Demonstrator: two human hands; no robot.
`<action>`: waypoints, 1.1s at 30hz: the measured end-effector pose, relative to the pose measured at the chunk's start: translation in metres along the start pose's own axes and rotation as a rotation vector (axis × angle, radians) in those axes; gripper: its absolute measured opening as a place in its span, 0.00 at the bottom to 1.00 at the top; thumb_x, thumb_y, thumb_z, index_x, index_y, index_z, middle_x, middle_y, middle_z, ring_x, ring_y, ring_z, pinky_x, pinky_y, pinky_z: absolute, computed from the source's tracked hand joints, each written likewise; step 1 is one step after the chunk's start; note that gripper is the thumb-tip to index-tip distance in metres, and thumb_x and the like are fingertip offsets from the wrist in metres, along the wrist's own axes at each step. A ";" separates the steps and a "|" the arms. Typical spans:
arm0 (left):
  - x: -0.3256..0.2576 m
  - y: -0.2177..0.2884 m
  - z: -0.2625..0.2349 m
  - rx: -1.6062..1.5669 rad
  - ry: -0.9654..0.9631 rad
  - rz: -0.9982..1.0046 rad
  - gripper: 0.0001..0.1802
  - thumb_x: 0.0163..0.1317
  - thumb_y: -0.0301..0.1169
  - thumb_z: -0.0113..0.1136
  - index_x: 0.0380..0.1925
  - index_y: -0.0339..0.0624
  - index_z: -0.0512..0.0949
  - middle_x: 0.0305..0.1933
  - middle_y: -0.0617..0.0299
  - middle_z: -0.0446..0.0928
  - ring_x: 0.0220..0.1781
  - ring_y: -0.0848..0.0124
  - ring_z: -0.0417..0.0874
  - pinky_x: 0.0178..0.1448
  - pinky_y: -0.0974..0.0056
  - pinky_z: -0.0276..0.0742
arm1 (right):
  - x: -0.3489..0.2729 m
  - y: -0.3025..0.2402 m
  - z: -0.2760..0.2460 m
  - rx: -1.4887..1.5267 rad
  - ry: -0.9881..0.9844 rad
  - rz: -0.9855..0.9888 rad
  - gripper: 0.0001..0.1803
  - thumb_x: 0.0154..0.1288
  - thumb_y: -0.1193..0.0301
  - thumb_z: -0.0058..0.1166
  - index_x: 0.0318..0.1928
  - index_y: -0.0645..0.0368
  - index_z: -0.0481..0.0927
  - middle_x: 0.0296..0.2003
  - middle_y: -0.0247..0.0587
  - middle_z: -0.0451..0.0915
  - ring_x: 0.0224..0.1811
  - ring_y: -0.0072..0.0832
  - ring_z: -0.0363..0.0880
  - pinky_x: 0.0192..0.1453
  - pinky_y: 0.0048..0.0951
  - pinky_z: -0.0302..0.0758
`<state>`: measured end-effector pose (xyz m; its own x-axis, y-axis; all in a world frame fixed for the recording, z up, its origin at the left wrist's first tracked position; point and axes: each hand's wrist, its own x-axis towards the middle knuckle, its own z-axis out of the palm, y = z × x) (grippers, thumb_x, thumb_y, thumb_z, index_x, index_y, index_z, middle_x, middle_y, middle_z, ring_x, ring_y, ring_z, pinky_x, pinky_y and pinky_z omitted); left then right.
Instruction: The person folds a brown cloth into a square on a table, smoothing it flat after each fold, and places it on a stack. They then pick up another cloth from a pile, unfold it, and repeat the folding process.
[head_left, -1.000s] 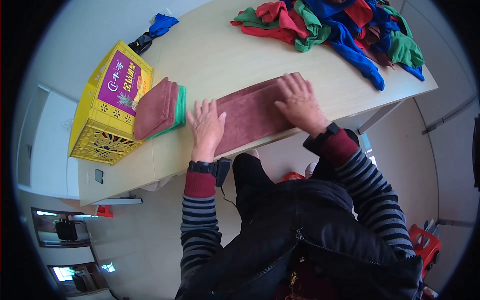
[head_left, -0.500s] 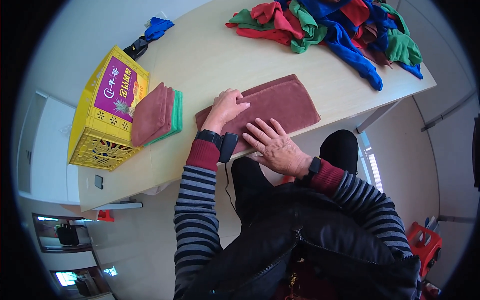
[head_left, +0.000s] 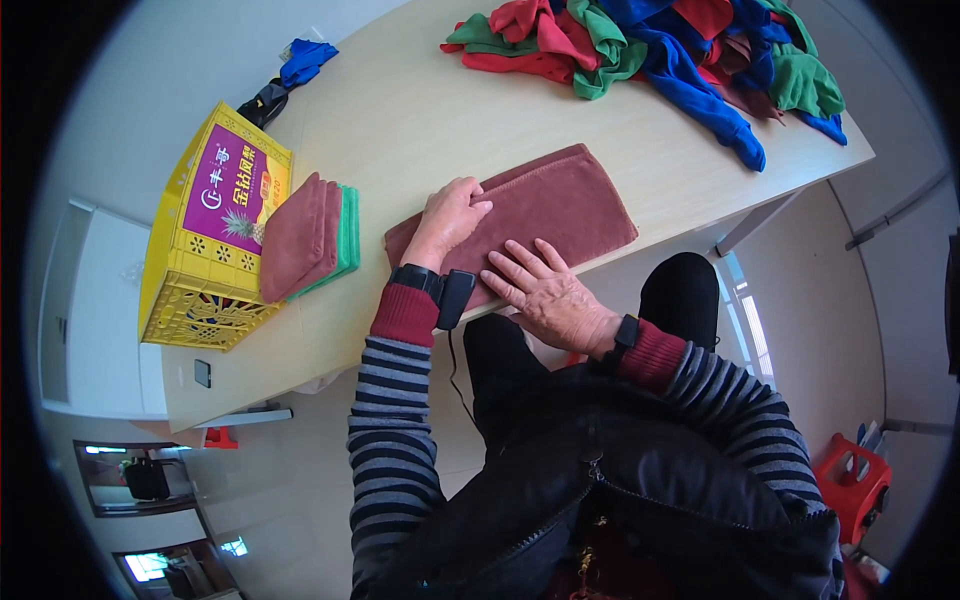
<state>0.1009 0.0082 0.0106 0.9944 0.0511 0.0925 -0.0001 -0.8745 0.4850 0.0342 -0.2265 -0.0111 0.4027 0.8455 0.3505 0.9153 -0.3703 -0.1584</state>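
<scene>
A folded brown towel (head_left: 560,200) lies slantwise along the table's near edge, its layers slightly offset at the far side. My left hand (head_left: 455,218) rests at its far edge toward the left end, fingers curled and closed on the cloth. Flat on the near part of the towel, my right hand (head_left: 550,292) has its fingers spread and holds nothing. To the left stands a small stack of folded towels, brown ones (head_left: 293,240) in front of green ones (head_left: 347,230), leaning against a yellow crate.
The yellow plastic crate (head_left: 205,270) stands on the table (head_left: 380,110) at the left. A heap of loose red, green and blue cloths (head_left: 690,70) covers the far right. Blue cloth (head_left: 307,62) lies at the far left, a phone-like object (head_left: 203,374) near the left corner.
The view has shifted slightly. Both hands stay on the brown towel in nearly the same pose, and the towel shows no clear change.
</scene>
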 end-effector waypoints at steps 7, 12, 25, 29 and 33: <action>-0.002 0.005 0.005 0.117 0.081 0.042 0.12 0.64 0.35 0.65 0.38 0.39 0.78 0.37 0.47 0.82 0.42 0.46 0.83 0.48 0.49 0.78 | 0.000 -0.002 -0.002 -0.026 -0.018 0.014 0.39 0.66 0.56 0.63 0.75 0.49 0.66 0.74 0.42 0.64 0.78 0.44 0.58 0.81 0.55 0.52; -0.006 0.009 0.009 0.243 0.126 0.108 0.11 0.66 0.35 0.63 0.41 0.41 0.77 0.39 0.48 0.83 0.45 0.46 0.83 0.50 0.47 0.78 | -0.002 -0.003 -0.004 -0.024 -0.018 0.018 0.40 0.65 0.57 0.64 0.74 0.50 0.66 0.74 0.42 0.64 0.78 0.44 0.58 0.81 0.55 0.53; -0.062 0.021 0.005 0.489 0.362 0.164 0.26 0.70 0.35 0.58 0.66 0.41 0.70 0.69 0.50 0.71 0.73 0.52 0.68 0.76 0.44 0.59 | 0.019 0.031 -0.020 0.298 -0.077 0.098 0.34 0.71 0.57 0.56 0.73 0.55 0.67 0.73 0.46 0.65 0.78 0.45 0.58 0.80 0.53 0.54; -0.088 0.003 0.024 0.379 0.181 0.191 0.30 0.73 0.40 0.54 0.72 0.43 0.65 0.76 0.50 0.64 0.79 0.52 0.60 0.82 0.43 0.50 | 0.039 0.039 -0.002 0.107 0.019 0.113 0.34 0.74 0.53 0.51 0.73 0.55 0.67 0.74 0.45 0.65 0.79 0.45 0.56 0.80 0.52 0.52; -0.096 0.008 0.018 0.380 0.095 0.048 0.33 0.77 0.49 0.45 0.77 0.50 0.59 0.81 0.53 0.56 0.83 0.54 0.52 0.83 0.43 0.45 | 0.046 0.046 0.005 0.016 -0.039 0.169 0.34 0.76 0.49 0.45 0.75 0.53 0.66 0.75 0.44 0.63 0.80 0.44 0.54 0.81 0.52 0.49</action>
<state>0.0077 -0.0123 -0.0096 0.9801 0.0342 0.1958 0.0099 -0.9923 0.1235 0.0949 -0.2027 -0.0068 0.5498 0.7864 0.2815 0.8345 -0.5023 -0.2266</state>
